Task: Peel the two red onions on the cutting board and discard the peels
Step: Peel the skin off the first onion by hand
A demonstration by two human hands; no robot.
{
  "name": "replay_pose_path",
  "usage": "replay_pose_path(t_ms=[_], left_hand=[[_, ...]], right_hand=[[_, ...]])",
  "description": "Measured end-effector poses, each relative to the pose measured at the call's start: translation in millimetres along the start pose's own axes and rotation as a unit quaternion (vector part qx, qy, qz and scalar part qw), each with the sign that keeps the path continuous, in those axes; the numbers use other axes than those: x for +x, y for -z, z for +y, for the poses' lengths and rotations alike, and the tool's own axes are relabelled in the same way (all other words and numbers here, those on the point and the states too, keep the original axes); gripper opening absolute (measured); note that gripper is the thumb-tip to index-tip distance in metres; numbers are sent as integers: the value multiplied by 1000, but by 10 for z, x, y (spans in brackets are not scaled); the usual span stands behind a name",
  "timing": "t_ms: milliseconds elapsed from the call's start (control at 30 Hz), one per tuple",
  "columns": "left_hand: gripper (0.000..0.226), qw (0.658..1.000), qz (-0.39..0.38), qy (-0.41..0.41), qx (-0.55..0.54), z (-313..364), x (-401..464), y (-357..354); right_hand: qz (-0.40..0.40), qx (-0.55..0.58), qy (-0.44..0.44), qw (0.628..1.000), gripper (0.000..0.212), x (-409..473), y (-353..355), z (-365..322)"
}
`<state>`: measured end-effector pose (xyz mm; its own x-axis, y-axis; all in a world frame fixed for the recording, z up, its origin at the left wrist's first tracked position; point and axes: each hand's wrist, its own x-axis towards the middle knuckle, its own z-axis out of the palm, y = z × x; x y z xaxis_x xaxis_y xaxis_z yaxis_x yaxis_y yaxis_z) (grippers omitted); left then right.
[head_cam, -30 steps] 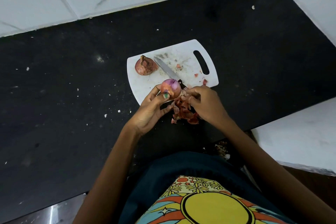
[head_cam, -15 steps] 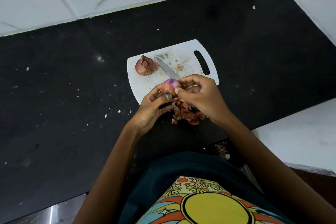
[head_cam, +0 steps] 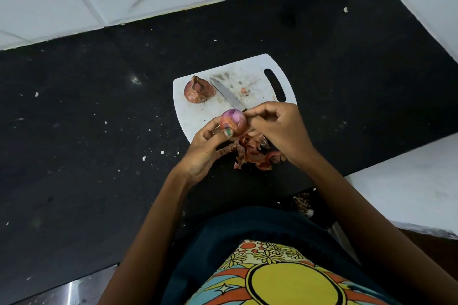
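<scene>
My left hand (head_cam: pixel 207 147) grips a partly peeled red onion (head_cam: pixel 234 122) over the near edge of the white cutting board (head_cam: pixel 198 116); purple flesh shows on its top. My right hand (head_cam: pixel 277 131) pinches at the onion's right side with curled fingers. A second red onion (head_cam: pixel 198 90), still in its brown skin, sits on the board's far left. A pile of reddish peels (head_cam: pixel 255 156) lies on the black counter just below my hands.
A knife (head_cam: pixel 226 95) lies on the board, its blade pointing to the far left and its handle hidden by my hands. White crumbs dot the black counter (head_cam: pixel 99 131). Tiled walls rise behind and to the right. A white ledge (head_cam: pixel 406 190) sits at right.
My right hand rose from the peel pile to the onion's right side and now pinches there. My left hand has turned the onion a little.
</scene>
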<state>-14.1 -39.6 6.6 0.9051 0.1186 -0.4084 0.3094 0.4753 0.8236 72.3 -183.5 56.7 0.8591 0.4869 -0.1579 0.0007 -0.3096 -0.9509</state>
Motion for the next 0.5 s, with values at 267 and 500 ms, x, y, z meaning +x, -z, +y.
replay_pose_path(t_ms=[267, 500], left_hand=[[31, 1000, -7, -3, 6, 6, 9, 9], [32, 1000, 5, -11, 20, 20, 5, 12]], right_hand=[[3, 33, 3, 999, 24, -63, -2, -26], [13, -37, 12, 999, 14, -44, -58, -9]])
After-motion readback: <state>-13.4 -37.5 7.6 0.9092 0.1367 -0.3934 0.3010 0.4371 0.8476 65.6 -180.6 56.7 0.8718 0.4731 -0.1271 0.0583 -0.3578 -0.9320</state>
